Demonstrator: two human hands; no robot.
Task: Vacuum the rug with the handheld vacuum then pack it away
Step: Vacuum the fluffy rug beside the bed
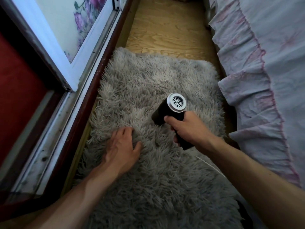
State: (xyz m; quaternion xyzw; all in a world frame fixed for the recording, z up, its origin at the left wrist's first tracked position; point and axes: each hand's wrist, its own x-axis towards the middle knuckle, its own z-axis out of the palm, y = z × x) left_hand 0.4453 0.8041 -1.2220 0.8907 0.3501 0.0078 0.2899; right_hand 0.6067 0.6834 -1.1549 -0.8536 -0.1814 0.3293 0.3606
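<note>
A shaggy grey rug covers the floor between a sliding door and a bed. My right hand grips the handle of a black handheld vacuum. Its silver vented rear end faces up toward me and its front end points down and left into the pile near the rug's middle. My left hand lies flat on the rug to the left of the vacuum, fingers spread and pressing the fibres, holding nothing. A thin white cord lies on the rug below my right forearm.
A sliding door track with a dark wooden sill runs along the rug's left edge. A bed with a frilled pale pink-and-grey cover borders the right side. Bare wooden floor lies beyond the rug's far edge.
</note>
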